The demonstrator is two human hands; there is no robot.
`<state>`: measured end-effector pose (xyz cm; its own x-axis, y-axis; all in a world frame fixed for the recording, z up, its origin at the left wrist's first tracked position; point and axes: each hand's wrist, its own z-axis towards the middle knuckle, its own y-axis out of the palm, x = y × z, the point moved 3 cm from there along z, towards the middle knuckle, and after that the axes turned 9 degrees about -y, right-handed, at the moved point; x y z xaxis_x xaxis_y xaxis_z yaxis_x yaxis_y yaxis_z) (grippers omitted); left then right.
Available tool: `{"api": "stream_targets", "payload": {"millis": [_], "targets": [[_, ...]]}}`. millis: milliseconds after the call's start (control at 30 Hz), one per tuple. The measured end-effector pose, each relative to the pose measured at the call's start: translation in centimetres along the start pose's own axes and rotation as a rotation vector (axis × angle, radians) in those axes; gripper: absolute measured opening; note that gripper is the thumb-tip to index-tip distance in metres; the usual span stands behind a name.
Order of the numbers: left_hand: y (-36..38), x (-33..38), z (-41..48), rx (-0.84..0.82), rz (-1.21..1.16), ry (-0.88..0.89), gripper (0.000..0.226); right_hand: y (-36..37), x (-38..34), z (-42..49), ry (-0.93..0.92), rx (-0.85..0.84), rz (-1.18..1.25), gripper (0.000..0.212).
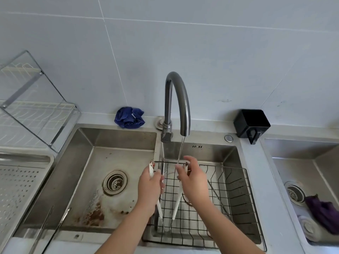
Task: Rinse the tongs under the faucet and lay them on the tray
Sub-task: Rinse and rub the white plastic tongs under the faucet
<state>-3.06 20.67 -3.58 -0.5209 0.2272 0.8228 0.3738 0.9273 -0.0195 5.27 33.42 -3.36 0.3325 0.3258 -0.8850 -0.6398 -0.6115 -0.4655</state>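
Note:
I hold white tongs spread wide over the wire basket, tips up and hinge low toward me. My left hand grips the left arm and my right hand grips the right arm. A thin stream of water falls from the curved grey faucet onto the right arm's tip by my right fingers. The perforated tray lies at the far left, beside the sink.
A black wire basket sits in the right basin with a metal utensil lying in it. Metal tongs rest across the left basin's front edge. A blue cloth, a black holder and a second sink with cloths are nearby.

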Motion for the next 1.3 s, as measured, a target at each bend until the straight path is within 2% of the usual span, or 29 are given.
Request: {"api": "stream_targets", "payload": {"millis": [167, 233, 367, 600, 700, 800, 833, 933, 1033, 1133, 1300], "targets": [[1.0, 1.3, -0.4, 0.098, 0.240, 0.196, 0.019, -0.2, 0.7, 1.3, 0.039, 0.116, -0.147, 0.026], [1.3, 1.8, -0.7, 0.152, 0.328, 0.289, 0.016, 0.2, 0.7, 1.8, 0.064, 0.111, -0.142, 0.022], [1.3, 2.7, -1.7, 0.221, 0.397, 0.432, 0.018, 1.6, -0.6, 2.9, 0.073, 0.048, -0.053, 0.028], [-0.3, 3.4, -2.1, 0.284, 0.372, 0.454, 0.026, 3.4, -1.0, 2.5, 0.212, -0.098, 0.433, 0.021], [-0.6, 3.5, -2.2, 0.307, 0.390, 0.467, 0.030, 3.5, -1.0, 2.7, 0.190, -0.053, 0.404, 0.006], [-0.6, 3.9, -2.5, 0.317, 0.422, 0.496, 0.035, 3.7, -0.8, 2.6, 0.168, -0.022, 0.350, 0.030], [-0.5, 4.1, -2.7, 0.313, 0.422, 0.508, 0.036, 3.6, -0.7, 2.6, 0.180, -0.012, 0.351, 0.031], [-0.2, 4.7, -2.8, 0.299, 0.460, 0.547, 0.041, 3.7, 0.0, 2.4, 0.276, -0.067, 0.463, 0.019], [0.0, 5.5, -2.6, 0.281, 0.535, 0.561, 0.045, 3.5, 0.7, 2.2, 0.311, -0.128, 0.461, 0.030], [0.2, 6.0, -2.6, 0.258, 0.534, 0.542, 0.047, 2.7, 1.6, 2.6, 0.290, -0.076, 0.316, 0.025], [0.4, 5.7, -1.8, 0.166, 0.499, 0.450, 0.053, 2.7, 2.0, 2.8, 0.351, -0.042, 0.449, 0.021]]}}
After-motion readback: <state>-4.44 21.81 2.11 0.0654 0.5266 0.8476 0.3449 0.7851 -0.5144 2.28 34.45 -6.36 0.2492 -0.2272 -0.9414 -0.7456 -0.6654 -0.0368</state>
